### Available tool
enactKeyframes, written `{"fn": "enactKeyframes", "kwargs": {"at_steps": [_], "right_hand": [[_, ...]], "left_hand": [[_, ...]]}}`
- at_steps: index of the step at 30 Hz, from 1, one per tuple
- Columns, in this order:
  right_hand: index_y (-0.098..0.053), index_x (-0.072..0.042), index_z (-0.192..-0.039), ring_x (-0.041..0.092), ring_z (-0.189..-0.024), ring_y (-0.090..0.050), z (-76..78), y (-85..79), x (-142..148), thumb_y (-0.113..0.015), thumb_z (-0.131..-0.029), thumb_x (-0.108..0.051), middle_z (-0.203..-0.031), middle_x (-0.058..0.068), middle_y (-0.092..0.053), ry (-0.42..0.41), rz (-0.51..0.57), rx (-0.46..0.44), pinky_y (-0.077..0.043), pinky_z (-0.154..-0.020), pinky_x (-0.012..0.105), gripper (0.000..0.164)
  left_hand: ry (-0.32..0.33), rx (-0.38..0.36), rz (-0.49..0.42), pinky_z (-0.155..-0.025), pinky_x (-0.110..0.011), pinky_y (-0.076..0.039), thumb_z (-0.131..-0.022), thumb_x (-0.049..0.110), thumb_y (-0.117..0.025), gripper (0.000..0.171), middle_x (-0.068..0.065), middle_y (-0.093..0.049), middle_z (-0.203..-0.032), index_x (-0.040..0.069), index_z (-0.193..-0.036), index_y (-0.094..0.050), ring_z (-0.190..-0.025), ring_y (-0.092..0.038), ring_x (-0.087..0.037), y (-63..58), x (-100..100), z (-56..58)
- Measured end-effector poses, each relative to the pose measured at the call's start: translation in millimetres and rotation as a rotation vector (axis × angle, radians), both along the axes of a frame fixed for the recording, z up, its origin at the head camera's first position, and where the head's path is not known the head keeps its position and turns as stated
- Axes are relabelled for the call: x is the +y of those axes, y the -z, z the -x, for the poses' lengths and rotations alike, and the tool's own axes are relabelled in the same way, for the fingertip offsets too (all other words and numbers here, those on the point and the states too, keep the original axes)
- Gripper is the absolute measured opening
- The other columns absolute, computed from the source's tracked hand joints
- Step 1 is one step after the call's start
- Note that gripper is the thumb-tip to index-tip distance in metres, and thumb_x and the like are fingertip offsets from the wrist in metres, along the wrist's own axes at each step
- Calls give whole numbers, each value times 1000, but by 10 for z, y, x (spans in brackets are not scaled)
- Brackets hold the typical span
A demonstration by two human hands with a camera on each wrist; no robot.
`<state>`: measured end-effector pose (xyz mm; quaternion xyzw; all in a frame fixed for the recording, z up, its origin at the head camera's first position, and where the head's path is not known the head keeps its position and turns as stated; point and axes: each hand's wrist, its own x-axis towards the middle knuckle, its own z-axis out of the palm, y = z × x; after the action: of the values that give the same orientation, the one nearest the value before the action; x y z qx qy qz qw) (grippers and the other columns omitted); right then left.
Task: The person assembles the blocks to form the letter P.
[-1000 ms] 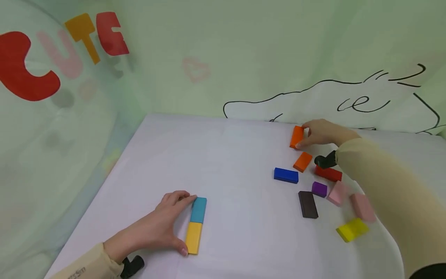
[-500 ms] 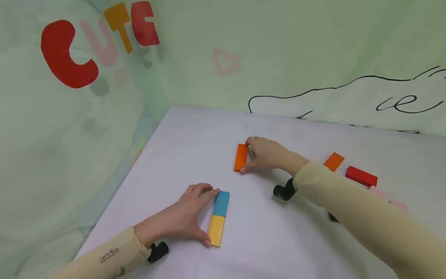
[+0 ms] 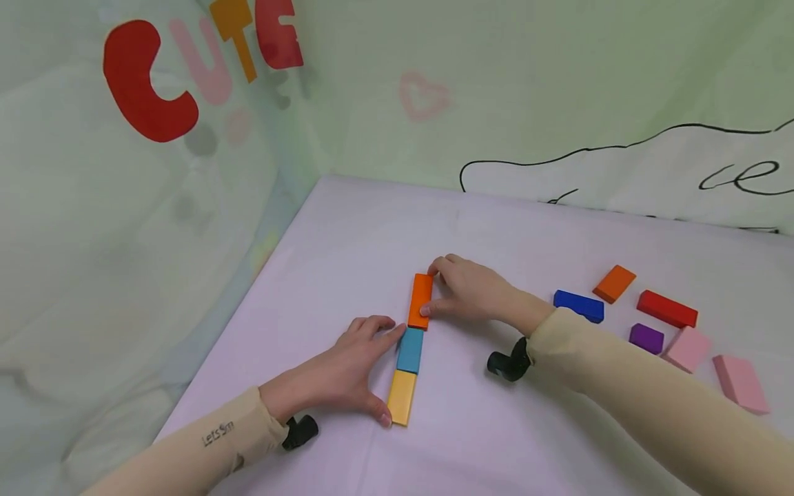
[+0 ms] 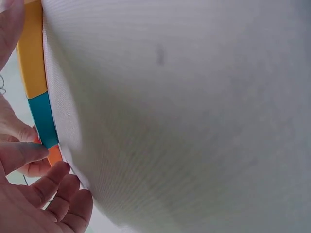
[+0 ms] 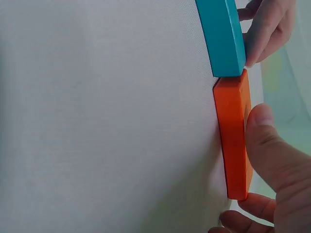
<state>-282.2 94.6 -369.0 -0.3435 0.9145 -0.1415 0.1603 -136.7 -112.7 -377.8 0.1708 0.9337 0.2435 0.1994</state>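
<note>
In the head view, a row of three rectangular blocks lay on the white-covered table (image 3: 484, 448): the yellow block (image 3: 402, 398) nearest the person, the teal block (image 3: 409, 350) in the middle, meeting it end to end, and the long orange block (image 3: 419, 300) at the far end, against or very nearly against the teal one. The left hand (image 3: 341, 368) was spread wide along the left side of the row, its thumb at the yellow block's near corner and its index finger at the teal block's far corner, touching the pair without wrapping round them. The right hand (image 3: 474, 289) held the long orange block between thumb and fingers. Well apart to the right lay a blue block (image 3: 579, 306), a small orange block (image 3: 614, 284), a red block (image 3: 667, 308), a purple block (image 3: 646, 338) and, beyond it, two pink blocks (image 3: 741, 384). In the left wrist view, the index finger reached the joint between teal and orange, while the remaining fingers bent loosely beside it. In the right wrist view, the thumb pressed the long orange block's side and a finger met its far end; the teal block's end abutted the other.
</note>
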Motion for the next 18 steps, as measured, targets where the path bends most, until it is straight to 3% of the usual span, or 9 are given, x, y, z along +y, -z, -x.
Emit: {"fn": "enactKeyframes", "kwargs": {"at_steps": [18], "right_hand": [[-58,0,-133,28,-99,-62,-56,12,-64,-81,-85,-47,-125,17,-64,20,-15,30,-57,-94,45,71]], "left_hand": [[8,-3,-1,-120,-53,-37,-65,40,-98,119,-15,-32,-160,6,-160,-34,-144,-30,-37,-19,2,-7]]}}
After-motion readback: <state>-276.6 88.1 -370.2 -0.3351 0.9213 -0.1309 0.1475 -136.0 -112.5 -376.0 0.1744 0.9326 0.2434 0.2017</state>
